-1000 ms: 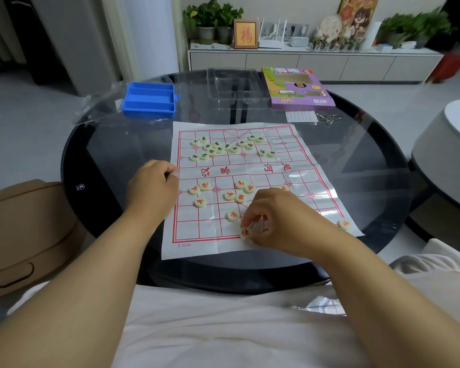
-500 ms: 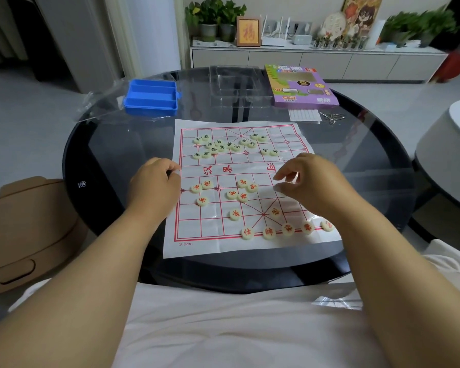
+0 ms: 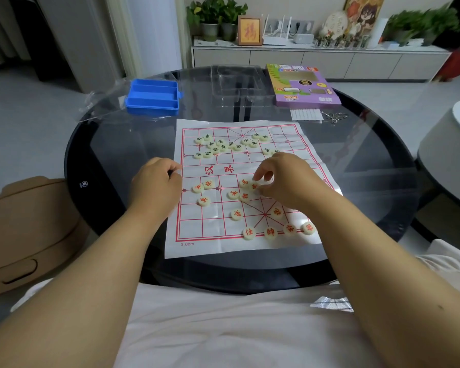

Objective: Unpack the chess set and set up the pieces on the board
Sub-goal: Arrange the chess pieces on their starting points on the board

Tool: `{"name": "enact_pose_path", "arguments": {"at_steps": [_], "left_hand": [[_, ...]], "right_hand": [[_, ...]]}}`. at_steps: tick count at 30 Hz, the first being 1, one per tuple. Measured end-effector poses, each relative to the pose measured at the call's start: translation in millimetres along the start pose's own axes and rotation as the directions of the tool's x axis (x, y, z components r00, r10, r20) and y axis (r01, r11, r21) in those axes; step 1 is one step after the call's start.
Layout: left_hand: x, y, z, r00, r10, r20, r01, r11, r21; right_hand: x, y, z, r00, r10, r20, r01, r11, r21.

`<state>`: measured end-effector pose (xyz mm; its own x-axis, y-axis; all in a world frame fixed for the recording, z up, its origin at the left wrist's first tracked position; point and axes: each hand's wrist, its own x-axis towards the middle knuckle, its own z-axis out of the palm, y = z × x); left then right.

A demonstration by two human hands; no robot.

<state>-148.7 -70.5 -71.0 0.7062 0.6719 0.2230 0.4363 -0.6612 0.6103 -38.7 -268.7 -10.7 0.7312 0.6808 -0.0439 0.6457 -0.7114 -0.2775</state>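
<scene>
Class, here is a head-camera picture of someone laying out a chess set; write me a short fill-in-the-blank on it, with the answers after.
1. The paper board lies on a round ____ table.
2. The tray beyond the board is ____ in colour.
3. The nearest row holds pieces with ____ characters, such as this piece.
4. The right hand reaches among the loose pieces; the ____ hand rests at the board's edge.

Answers: glass; blue; red; left

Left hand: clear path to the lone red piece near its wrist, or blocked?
Probably yes. The red piece lies alone on the board, just right of the left hand, with nothing over it. That hand rests on the board's edge, fingers curled.
</scene>
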Motion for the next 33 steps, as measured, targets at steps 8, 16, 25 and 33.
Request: {"name": "enact_pose_path", "arguments": {"at_steps": [8,16,25,33], "left_hand": [[0.2,-0.3,-0.1,1.000,-0.009,0.005,0.009,1.000,0.001],[-0.6,0.4,-0.8,1.000,-0.017,0.009,0.017,1.000,-0.012],[-0.4,1.0,-1.0,1.000,-0.008,-0.001,0.008,1.000,-0.004],[0.8,-0.2,-0.9,1.000,0.002,-0.002,-0.002,1.000,0.002]], "right_hand": [[-7.0,-1.9,2.9,0.998,-0.047,0.042,0.041,0.991,0.129],[-15.9,-13.3,4.7,0.994,-0.112,0.017,0.110,0.990,0.090],[-54.4,-31.3,16.6,0.947,-0.303,0.106,0.286,0.947,0.149],[-51.2,-33.3,20.4,0.943,-0.320,0.087,0.315,0.947,0.070]]}}
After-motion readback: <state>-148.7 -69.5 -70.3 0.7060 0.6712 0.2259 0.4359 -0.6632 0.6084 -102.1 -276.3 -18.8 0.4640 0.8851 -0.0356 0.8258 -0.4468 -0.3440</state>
